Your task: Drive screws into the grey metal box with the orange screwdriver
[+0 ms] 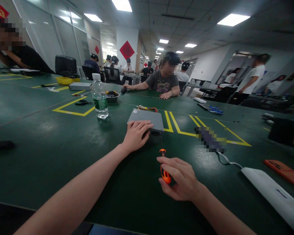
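Observation:
A flat grey metal box [147, 119] lies on the green table [51, 137] in front of me. My left hand [136, 134] rests on the box's near left corner, fingers curled over its top, holding it down. My right hand [180, 178] is closed round the orange handle of a screwdriver [163, 166]. Its thin dark shaft points away from me, and the tip meets the near edge of the box. Some coloured wires [147, 108] lie just behind the box.
A water bottle [99, 100] stands left of the box, a dark bowl [112, 96] behind it. A white power strip [271, 192] and an orange phone [285, 173] lie at the right. A person sits across the table, others further back. Yellow tape marks the table.

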`<state>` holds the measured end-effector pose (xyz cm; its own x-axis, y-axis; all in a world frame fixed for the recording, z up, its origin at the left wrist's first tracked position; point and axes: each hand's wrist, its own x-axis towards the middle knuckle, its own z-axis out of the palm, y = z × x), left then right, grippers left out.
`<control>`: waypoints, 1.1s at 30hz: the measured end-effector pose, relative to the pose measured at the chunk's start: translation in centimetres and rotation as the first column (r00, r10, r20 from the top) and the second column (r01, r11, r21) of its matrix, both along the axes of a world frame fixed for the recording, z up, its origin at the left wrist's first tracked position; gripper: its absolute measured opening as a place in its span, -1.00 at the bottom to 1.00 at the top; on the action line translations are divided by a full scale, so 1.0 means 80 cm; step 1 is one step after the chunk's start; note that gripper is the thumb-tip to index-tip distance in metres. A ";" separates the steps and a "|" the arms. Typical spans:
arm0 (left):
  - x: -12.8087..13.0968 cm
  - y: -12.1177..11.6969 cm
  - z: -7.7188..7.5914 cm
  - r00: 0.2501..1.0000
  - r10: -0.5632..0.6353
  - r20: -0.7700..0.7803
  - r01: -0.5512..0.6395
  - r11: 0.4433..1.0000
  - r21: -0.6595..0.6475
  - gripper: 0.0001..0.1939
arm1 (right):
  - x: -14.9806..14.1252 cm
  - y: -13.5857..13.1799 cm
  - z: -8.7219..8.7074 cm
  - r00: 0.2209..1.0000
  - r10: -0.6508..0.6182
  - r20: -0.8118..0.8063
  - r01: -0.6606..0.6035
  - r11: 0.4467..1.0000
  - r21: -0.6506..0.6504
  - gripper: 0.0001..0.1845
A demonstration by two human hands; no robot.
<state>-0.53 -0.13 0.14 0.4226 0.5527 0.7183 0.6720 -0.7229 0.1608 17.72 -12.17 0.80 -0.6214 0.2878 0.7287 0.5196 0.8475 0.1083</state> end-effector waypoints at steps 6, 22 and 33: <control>-0.001 0.000 0.001 1.000 -0.009 0.001 0.009 1.000 0.003 -0.70 | 0.002 0.000 0.000 1.000 0.004 0.006 -0.004 1.000 0.010 -0.68; 0.000 0.000 0.002 1.000 -0.010 0.005 0.010 1.000 0.007 -0.72 | 0.005 0.000 0.009 1.000 -0.022 -0.015 0.024 0.994 0.105 -0.65; 0.000 0.000 0.001 1.000 -0.013 0.005 0.013 1.000 0.000 -0.71 | 0.008 0.003 0.004 0.999 -0.047 -0.005 0.048 0.992 0.121 -0.69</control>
<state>-0.57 -0.13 0.24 0.4259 0.5473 0.7205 0.6617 -0.7315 0.1645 18.34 -11.90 1.12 -0.6074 0.2267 0.7614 0.5594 0.8026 0.2073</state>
